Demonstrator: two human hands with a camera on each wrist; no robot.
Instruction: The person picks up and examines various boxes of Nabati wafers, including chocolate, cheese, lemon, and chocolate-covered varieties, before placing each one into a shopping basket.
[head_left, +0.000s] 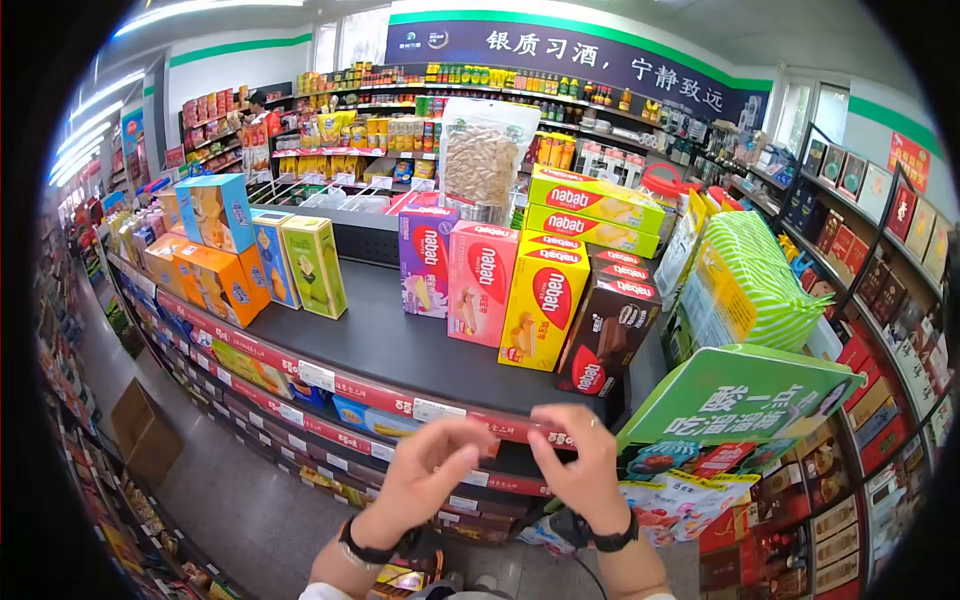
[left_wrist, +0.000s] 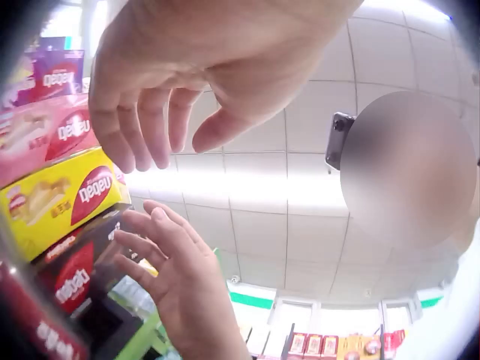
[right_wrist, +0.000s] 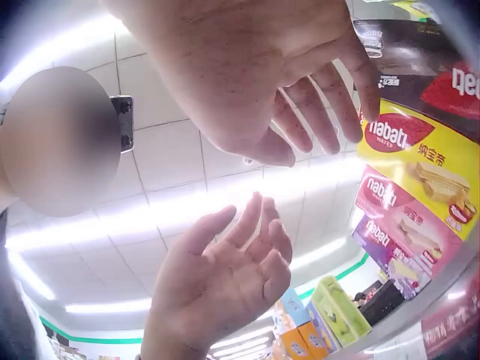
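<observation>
My left hand (head_left: 428,475) and right hand (head_left: 582,468) hover before the shelf's front edge, apart, fingers loosely bent. Neither holds anything; the left wrist view shows bare space beneath the left palm (left_wrist: 225,64), and the right wrist view shows likewise under the right palm (right_wrist: 255,75). Nearest to them, on the dark shelf top (head_left: 390,365), stands a row of Nabati wafer boxes: purple (head_left: 424,270), pink (head_left: 482,285), yellow (head_left: 543,305) and dark brown (head_left: 608,325). Behind the yellow and brown ones, yellow-green Nabati boxes (head_left: 590,210) lie stacked.
Further left stand a green box (head_left: 314,268), a blue box (head_left: 275,258) and stacked orange boxes (head_left: 225,280). A clear bag of peanuts (head_left: 485,160) rises behind the wafers. At right, a green sign (head_left: 745,395) juts out. An open cardboard box (head_left: 145,440) sits on the aisle floor.
</observation>
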